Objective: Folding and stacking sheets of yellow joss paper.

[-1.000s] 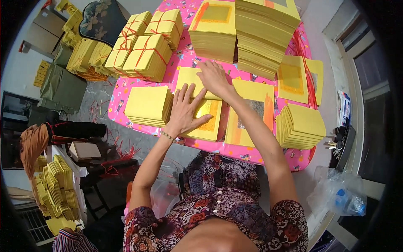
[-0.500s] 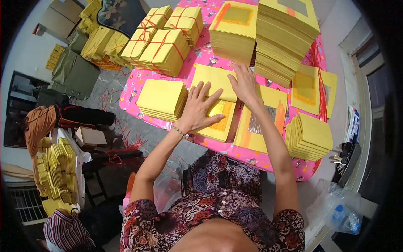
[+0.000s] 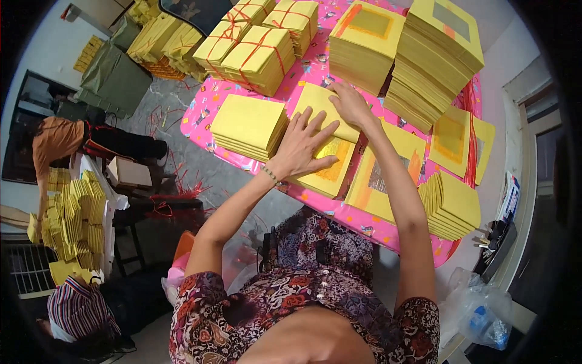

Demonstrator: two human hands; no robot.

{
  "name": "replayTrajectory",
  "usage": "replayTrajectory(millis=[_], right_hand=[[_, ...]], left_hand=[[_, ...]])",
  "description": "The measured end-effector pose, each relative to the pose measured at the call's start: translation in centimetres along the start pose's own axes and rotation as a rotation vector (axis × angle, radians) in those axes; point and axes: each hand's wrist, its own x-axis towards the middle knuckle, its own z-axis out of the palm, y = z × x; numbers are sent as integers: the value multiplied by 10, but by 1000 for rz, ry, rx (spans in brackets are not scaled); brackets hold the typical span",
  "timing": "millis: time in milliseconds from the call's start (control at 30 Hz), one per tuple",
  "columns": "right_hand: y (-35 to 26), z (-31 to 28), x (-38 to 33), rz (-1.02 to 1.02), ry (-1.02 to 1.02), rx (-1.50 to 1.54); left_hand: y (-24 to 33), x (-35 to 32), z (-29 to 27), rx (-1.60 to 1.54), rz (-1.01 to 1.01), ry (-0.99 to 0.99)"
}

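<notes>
My left hand (image 3: 305, 142) lies flat with its fingers spread over a yellow paper sheet (image 3: 324, 100), whose far part is folded toward me. Below its thumb shows a shiny gold foil square (image 3: 332, 159) on the yellow paper. My right hand (image 3: 353, 108) rests at the far right corner of the folded paper, thumb and fingers apart. Beside my left hand stands a low stack of folded yellow papers (image 3: 248, 124). Under my right forearm lies yellow paper with a silver foil square and an orange stripe (image 3: 388, 197).
Tall paper stacks (image 3: 424, 67) and red-tied bundles (image 3: 257, 54) fill the far side of the pink table (image 3: 379, 236). Fanned folded papers (image 3: 454, 206) and red strings (image 3: 471, 148) lie at the right. Two other people are at the left, near a table of yellow packets (image 3: 82, 212).
The view has shifted, so the table sits slightly higher and further right. Both my hands keep nearly the same place on the paper. The co-worker's arm at the left now reaches toward the packets.
</notes>
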Motion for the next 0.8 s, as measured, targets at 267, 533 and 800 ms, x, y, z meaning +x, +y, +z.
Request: replayTrajectory(millis=[267,533,800], right_hand=[[-3,-1,1,11,-14,-18],[-14,-8,-70,-167,176,-97],[-25,-5,-143,-189,-117,-370]], left_hand=[[-5,-5,4,-19,18,-31],[-3,-5,3,-14,39,9],[-10,-8,12,-23,49,6]])
